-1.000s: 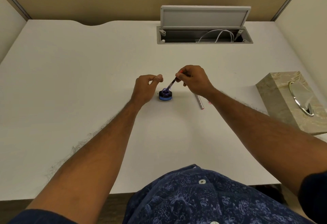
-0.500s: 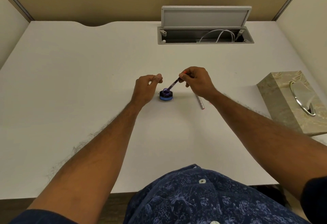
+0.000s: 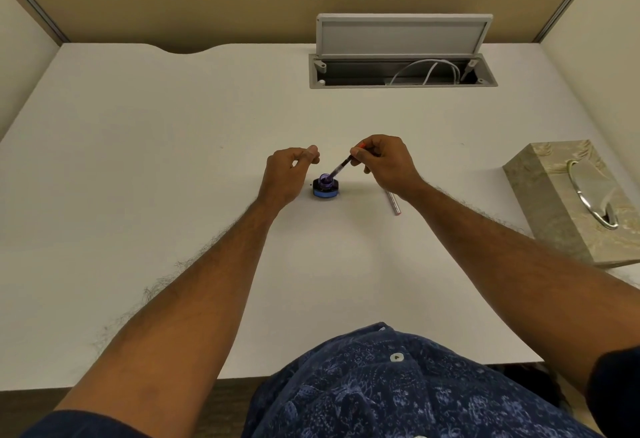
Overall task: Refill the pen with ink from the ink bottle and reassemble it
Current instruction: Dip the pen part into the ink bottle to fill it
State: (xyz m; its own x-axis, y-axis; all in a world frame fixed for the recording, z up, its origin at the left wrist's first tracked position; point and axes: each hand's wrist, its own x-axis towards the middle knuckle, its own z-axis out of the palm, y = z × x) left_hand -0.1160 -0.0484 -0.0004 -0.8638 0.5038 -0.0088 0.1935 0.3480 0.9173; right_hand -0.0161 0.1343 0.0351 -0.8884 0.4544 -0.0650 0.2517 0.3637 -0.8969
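Our right hand (image 3: 384, 164) pinches the pen refill (image 3: 340, 168), slanted down with its tip in the open ink bottle (image 3: 325, 188), just below and left of our fingers. Our left hand (image 3: 285, 174), loosely curled and empty, hovers just beside the bottle. The pen barrel (image 3: 394, 203) lies on the surface (image 3: 173, 160) under our right wrist.

2 hands (image 3: 287, 174), 1 ink bottle (image 3: 325, 188), 1 tissue box (image 3: 575, 195).

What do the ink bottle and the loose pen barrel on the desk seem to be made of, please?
The ink bottle looks like dark glass or clear plastic, its rim glossy over purple ink. The pen barrel looks like metal, or silvery plastic: pale, smooth sheen.
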